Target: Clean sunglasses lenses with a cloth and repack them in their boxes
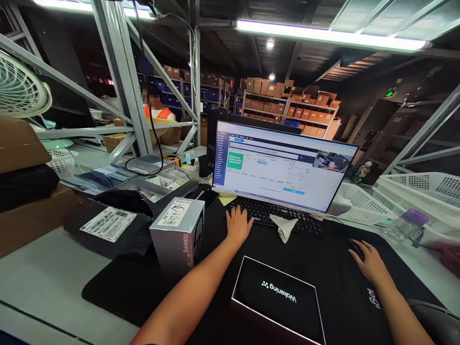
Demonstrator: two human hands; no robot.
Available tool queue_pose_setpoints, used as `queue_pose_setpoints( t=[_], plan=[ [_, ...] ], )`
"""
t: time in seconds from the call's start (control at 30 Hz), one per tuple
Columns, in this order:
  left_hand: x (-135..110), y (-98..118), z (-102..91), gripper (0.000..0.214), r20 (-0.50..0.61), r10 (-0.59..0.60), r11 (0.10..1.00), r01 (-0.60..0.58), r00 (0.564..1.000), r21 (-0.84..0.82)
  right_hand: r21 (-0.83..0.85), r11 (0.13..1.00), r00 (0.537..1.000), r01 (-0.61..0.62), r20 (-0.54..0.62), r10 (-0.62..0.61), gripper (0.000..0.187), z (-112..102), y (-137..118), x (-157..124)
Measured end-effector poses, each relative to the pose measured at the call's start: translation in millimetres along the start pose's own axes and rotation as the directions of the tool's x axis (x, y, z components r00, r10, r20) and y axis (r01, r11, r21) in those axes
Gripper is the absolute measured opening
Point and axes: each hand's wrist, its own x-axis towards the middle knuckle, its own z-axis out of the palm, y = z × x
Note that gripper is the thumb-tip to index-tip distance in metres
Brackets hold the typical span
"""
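Note:
My left hand (238,224) lies at the left end of the black keyboard (266,211), palm down, with its fingers spread on the keys. On the black desk mat, my right hand (370,261) rests over a dark computer mouse (356,250), which it mostly covers. A grey Wakening box (176,239) with a white label stands upright to the left of my left forearm. Between my forearms lies a black box (278,302) with white edges, its lettering upside down from here. The lit monitor (276,167) behind the keyboard shows a web page.
A crumpled white tissue (283,226) lies on the keyboard's front edge. On the left are a black mailing bag (108,230) with a label and a divided tray (172,184). White baskets (420,184) stand at right. Metal posts and a person in an orange vest (163,114) are beyond.

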Motion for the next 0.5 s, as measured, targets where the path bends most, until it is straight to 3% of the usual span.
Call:
queue_pose_setpoints(
  t=[0.23, 0.5],
  plan=[
    [7, -6, 4.7, 0.042, -0.026, -0.124, 0.992, 0.123, 0.992, -0.023, -0.026, 0.999, 1.000, 0.018, -0.005, -0.019, 0.061, -6, -5, -1],
    [9, -3, 5.7, 0.034, -0.043, -0.031, 0.999, 0.031, 0.999, -0.020, -0.010, 0.999, 0.999, 0.041, -0.001, -0.041, 0.057, -13, -13, -1]
  ],
)
